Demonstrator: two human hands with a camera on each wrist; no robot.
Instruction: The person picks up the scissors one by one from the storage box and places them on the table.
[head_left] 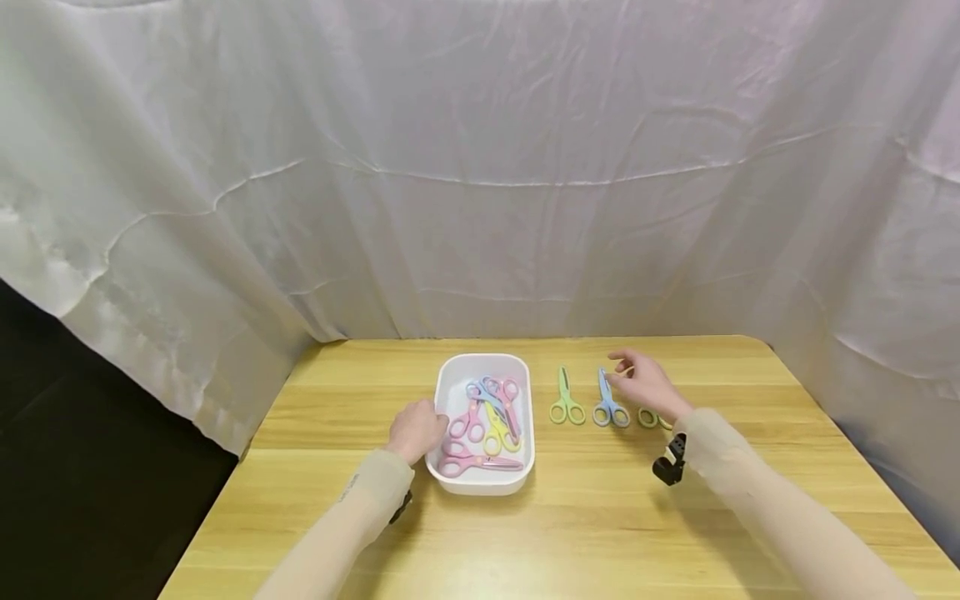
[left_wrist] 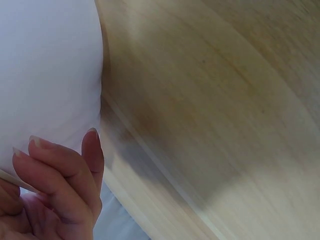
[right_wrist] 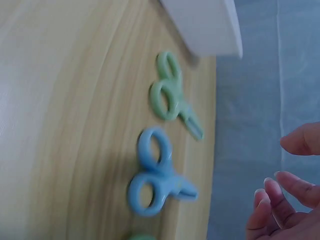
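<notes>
My left hand [head_left: 418, 429] holds the near-left rim of a white plastic bin [head_left: 480, 488]; in the left wrist view its fingers [left_wrist: 62, 172] lie against the outer wall. Inside the bin are several scissors: pink scissors [head_left: 480, 463] along the front, yellow scissors [head_left: 496, 435], and more pink and blue ones overlapping behind. My right hand [head_left: 643, 385] hovers over the table with thumb and fingers apart and nothing between them. Just left of it lie blue scissors [head_left: 611, 412], tips pointing away. Farther left are light green scissors [head_left: 567, 408]. Partly hidden under the right hand are olive-green scissors [head_left: 649, 417].
Everything rests on a wood-grain table [head_left: 585, 533]. A pale grey curtain [head_left: 525, 233] hangs behind its back edge and along the sides. Dark floor [head_left: 90, 467] shows beyond the left edge.
</notes>
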